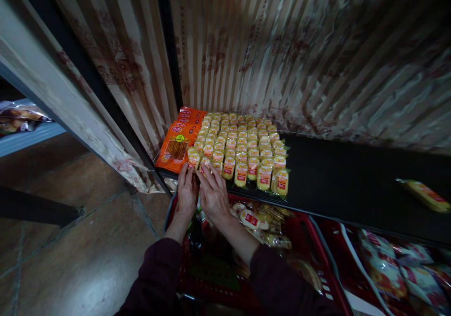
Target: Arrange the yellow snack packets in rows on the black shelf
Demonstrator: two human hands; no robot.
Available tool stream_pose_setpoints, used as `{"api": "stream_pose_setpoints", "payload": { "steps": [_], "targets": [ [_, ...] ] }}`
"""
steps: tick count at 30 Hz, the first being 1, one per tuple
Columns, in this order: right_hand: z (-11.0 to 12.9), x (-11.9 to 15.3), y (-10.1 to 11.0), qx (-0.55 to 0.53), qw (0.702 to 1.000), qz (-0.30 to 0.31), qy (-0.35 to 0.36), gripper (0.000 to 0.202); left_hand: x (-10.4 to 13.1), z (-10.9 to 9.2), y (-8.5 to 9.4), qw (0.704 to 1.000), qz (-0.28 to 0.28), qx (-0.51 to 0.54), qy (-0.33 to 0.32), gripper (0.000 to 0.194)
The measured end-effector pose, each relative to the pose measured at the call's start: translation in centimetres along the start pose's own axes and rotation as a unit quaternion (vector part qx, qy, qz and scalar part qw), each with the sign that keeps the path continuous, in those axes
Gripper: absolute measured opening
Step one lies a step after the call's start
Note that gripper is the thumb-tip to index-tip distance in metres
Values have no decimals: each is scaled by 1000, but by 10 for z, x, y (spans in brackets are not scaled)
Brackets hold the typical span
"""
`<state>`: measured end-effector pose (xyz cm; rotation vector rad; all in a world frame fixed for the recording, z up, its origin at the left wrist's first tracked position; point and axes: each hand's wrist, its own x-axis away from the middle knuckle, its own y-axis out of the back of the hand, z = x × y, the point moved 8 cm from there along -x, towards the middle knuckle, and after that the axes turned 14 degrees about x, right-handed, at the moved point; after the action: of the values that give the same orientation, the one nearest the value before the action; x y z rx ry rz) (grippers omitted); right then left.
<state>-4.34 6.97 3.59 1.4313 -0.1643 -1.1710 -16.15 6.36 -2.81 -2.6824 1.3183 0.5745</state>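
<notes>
Several rows of small yellow wrapped cakes [241, 154] with red and orange labels lie on a black shelf [317, 175]. To their left are overlapping orange packets [176, 149]. My left hand [187, 191] touches the front cake at the left end of the rows, its fingers pressed together around the lower edge. Beside it, my right hand [213, 196] rests its fingertips on the neighbouring front cake, partly covering it. Its fingers are slightly bent and close together.
Below the shelf edge, a red basket [317, 255] holds more wrapped food. Another container with bags [398, 264] stands at the lower right. One wrapped item [424, 194] lies on the shelf's right. Metal posts [169, 38] and printed curtains [225, 48] rise behind.
</notes>
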Motion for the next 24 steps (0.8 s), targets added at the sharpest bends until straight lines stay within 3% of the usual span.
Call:
{"api": "stream_pose_setpoints", "payload": {
  "steps": [4, 7, 19, 24],
  "targets": [
    [-18, 10, -5, 60, 998, -20, -12, 43, 2, -21, -5, 990, 6, -110, -82, 33],
    [-22, 13, -13, 76, 997, -9, -5, 43, 3, -25, -6, 981, 5, -157, -114, 32],
    [-28, 9, -26, 74, 997, -6, 9, 44, -1, -38, -7, 967, -15, -208, -145, 36],
    [-27, 8, -27, 75, 997, -9, 9, 45, -5, -35, -7, 968, -15, -206, -141, 41]
  ]
}}
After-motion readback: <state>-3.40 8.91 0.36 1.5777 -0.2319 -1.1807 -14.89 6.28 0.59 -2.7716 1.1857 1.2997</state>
